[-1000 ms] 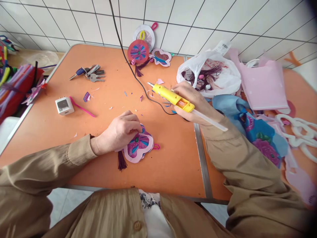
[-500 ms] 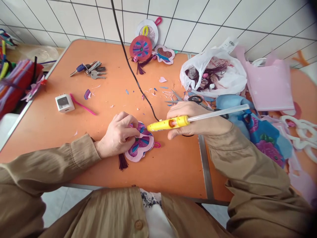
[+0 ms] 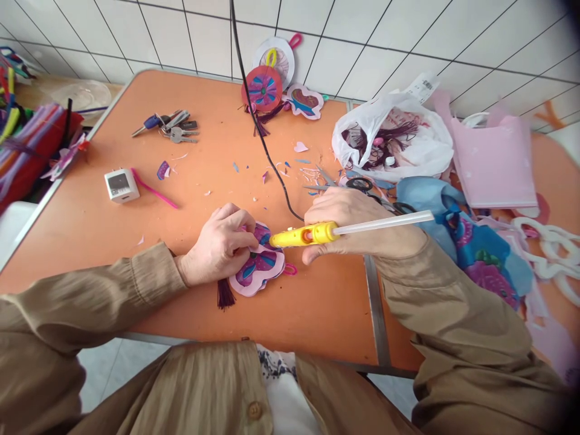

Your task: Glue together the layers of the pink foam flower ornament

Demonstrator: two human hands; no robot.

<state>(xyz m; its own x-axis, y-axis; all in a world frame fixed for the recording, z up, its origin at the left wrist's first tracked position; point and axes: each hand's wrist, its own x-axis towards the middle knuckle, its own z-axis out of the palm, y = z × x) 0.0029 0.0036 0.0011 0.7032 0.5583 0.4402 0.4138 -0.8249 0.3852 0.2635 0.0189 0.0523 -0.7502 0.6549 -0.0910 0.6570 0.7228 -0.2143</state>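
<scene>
An orange tabletop (image 3: 317,320) with a pale metal rim filled most of the view, crossed on the right by a metal strip (image 3: 377,314). Its far edge stood near a wall of white tiles (image 3: 353,36) with dark joints, and pale floor (image 3: 104,371) showed below the near edge.

Near that near edge lay the flower-shaped paper ornament (image 3: 256,275), its dark tassel (image 3: 225,295) towards the left and a pink loop (image 3: 290,270) towards the right. The left hand (image 3: 221,246) had its bent fingers pinched on the ornament's upper left part. The right hand (image 3: 356,220) had its fingers wrapped around a yellow glue gun (image 3: 303,235) (the handle was mostly hidden), whose nozzle end was at the ornament's upper right; whether it touched could not be told.

A black cord (image 3: 267,151) hung across the middle. Scraps (image 3: 300,147) littered the top beyond the hands, near scissors (image 3: 359,183) and a white plastic bag (image 3: 426,160). Keys (image 3: 174,127) and a white charger (image 3: 121,186) lay on the left; finished-looking ornaments (image 3: 263,88) gathered by the wall.
</scene>
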